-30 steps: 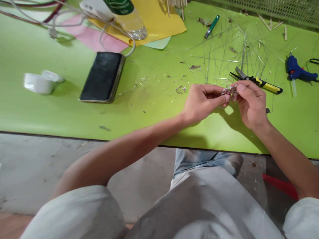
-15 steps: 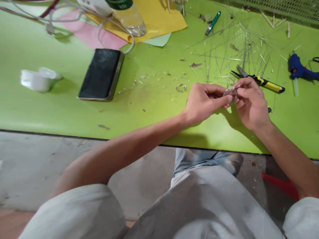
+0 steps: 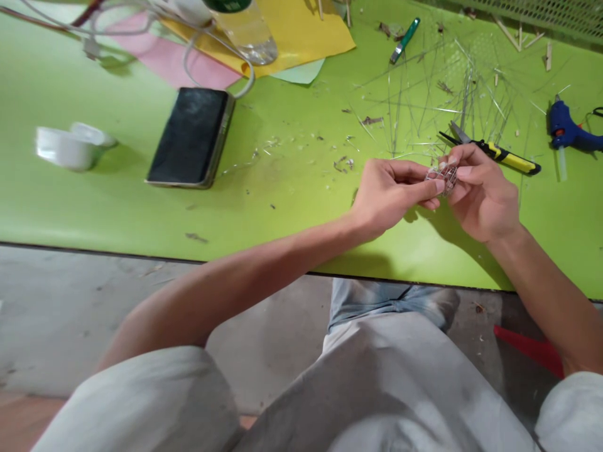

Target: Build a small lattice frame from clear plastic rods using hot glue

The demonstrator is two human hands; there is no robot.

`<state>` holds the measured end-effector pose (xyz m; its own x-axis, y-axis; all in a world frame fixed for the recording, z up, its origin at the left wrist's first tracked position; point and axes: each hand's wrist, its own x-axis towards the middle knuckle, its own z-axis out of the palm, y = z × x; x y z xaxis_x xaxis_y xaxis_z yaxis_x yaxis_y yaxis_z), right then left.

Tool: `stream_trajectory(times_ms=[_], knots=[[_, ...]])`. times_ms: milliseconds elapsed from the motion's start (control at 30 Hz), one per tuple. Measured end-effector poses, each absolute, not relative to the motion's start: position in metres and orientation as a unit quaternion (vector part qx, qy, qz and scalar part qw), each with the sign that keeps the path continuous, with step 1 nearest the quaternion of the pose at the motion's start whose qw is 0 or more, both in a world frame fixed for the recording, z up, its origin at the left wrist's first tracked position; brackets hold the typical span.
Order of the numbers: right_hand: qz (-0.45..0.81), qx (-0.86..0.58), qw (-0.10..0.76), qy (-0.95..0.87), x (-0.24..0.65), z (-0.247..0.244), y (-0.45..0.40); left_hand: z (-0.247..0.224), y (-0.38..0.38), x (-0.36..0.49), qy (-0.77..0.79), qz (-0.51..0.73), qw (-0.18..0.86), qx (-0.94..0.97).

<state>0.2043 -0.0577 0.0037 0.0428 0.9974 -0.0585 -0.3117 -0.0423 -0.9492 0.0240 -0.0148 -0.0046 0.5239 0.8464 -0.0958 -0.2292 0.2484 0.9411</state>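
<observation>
A small openwork piece of bent silvery wire [image 3: 450, 178] is held between my two hands above the green table. My left hand [image 3: 389, 194] pinches its left side between thumb and fingers. My right hand [image 3: 485, 191] grips the other side with thumb and fingertips, which hide part of it. Just beyond my right hand lie scissors or snips with yellow-and-black handles [image 3: 513, 160], blades pointing left. Thin clear or metallic strands [image 3: 464, 100] are scattered on the table behind my hands.
A blue glue gun [image 3: 568, 129] lies at the right, a green-handled cutter [image 3: 405, 41] farther back. To the left are a black phone [image 3: 191, 138], a white earbud case [image 3: 66, 147], a bottle [image 3: 254, 37], coloured paper [image 3: 306, 31] and a white cable [image 3: 247, 88]. The table's edge [image 3: 254, 265] runs near me.
My right hand has shifted slightly right and turned a little, so more of the wire piece shows between the fingers. My left hand keeps its pinch almost unmoved.
</observation>
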Motion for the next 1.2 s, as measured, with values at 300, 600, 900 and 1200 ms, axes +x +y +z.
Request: stream_trajectory(times_ms=[300,600,900,1200], knots=[[0.601,-0.419,0.591,-0.337,0.187,0.013,-0.061,-0.009,-0.016,0.028,0.303,0.393,0.709,0.502],[0.618,-0.426,0.574,-0.326,0.189,0.011,-0.061,-0.009,-0.017,0.027,0.301,0.388,0.711,0.503],[0.668,-0.401,0.565,-0.272,0.192,0.014,-0.063,-0.011,-0.021,0.029,0.325,0.401,0.677,0.525],[0.657,-0.405,0.583,-0.254,0.188,0.012,-0.063,-0.014,-0.026,0.031,0.304,0.442,0.655,0.532]])
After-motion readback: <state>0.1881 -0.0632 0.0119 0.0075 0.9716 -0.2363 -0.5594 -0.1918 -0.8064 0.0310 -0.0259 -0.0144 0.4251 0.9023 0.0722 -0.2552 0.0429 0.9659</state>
